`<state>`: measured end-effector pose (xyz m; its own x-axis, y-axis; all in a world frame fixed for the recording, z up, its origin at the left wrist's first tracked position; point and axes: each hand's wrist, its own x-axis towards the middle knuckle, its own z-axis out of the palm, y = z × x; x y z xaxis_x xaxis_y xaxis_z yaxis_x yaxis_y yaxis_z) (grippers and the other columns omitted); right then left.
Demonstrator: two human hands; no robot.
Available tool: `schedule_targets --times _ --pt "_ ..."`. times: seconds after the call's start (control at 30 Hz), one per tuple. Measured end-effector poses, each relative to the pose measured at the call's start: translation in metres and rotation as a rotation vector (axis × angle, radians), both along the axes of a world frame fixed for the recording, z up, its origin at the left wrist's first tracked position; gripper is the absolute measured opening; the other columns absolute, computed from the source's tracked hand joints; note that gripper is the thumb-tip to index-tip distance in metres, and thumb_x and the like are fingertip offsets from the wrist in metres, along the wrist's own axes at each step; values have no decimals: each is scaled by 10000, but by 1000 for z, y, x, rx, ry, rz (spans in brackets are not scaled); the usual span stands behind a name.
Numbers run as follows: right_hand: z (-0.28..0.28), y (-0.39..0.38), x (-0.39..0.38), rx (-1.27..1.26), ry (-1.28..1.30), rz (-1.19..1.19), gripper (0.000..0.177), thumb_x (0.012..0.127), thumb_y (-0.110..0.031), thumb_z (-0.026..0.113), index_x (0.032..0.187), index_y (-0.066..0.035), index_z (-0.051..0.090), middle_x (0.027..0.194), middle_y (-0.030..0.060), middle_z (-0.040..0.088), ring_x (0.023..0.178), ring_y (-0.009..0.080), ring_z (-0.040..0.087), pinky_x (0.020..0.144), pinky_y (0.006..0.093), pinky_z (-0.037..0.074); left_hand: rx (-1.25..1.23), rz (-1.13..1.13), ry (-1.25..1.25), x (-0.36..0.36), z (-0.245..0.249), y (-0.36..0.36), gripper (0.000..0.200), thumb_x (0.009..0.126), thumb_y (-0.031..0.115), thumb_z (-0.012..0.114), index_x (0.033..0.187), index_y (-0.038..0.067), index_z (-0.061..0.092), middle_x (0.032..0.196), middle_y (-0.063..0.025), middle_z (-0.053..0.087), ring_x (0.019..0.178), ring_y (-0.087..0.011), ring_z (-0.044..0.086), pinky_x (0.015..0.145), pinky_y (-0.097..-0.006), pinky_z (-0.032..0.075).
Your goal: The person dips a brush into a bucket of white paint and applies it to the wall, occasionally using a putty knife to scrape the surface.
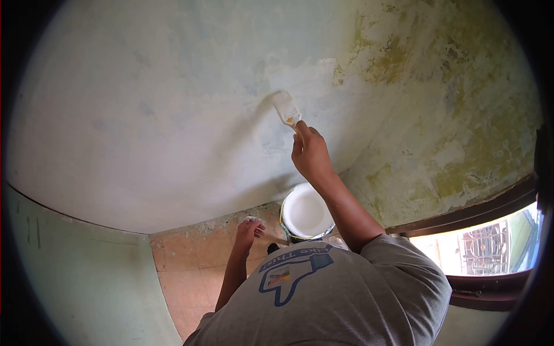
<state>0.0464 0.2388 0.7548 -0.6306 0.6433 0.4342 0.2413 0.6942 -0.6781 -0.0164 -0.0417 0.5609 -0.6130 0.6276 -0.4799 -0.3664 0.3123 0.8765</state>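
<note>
My right hand (312, 151) is closed around the handle of a paintbrush (285, 108), and the brush's white-coated head is up against the wall (190, 115). The wall there is patchy white and pale blue-green. Below my right forearm stands a bucket (306, 211) of white paint, its rim smeared. My left hand (249, 230) hangs low to the left of the bucket, fingers loosely curled and a little apart, with white smears on them. Nothing shows in it.
A greenish, stained wall (438, 121) adjoins on the right, above a dark-framed window (485, 245) with a metal grille outside. Orange floor tiles (184, 259) lie below. At the lower left is a pale green panel or wall (75, 265).
</note>
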Motion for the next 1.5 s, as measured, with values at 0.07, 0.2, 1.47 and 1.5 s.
schedule_targets --times 0.07,0.2,1.47,1.5 --pt "10 -7 -12 47 201 21 142 914 10 566 1051 -10 538 818 214 583 708 423 571 632 496 452 3 4 -1 -1 0 -2 177 972 249 569 976 73 592 852 -70 690 720 -152 644 671 -295 492" --pt "-7 -7 -44 93 206 40 187 926 0 564 1110 -31 550 844 216 567 711 426 578 636 500 461 33 10 2 -5 -4 -6 179 977 250 566 975 72 588 848 -70 689 713 -153 645 668 -296 493" --pt "15 -26 -61 125 179 12 148 934 -11 561 1079 -22 532 844 212 560 704 418 573 620 508 454 57 -55 -2 -31 -3 -6 191 978 249 567 999 60 589 857 -77 691 711 -158 653 667 -296 496" --pt "8 -29 -60 104 76 -18 162 932 -12 561 1091 -21 529 849 216 564 724 430 586 632 524 461 69 -49 -5 -32 -3 -6 194 976 256 576 995 63 589 852 -66 690 701 -149 650 656 -293 486"
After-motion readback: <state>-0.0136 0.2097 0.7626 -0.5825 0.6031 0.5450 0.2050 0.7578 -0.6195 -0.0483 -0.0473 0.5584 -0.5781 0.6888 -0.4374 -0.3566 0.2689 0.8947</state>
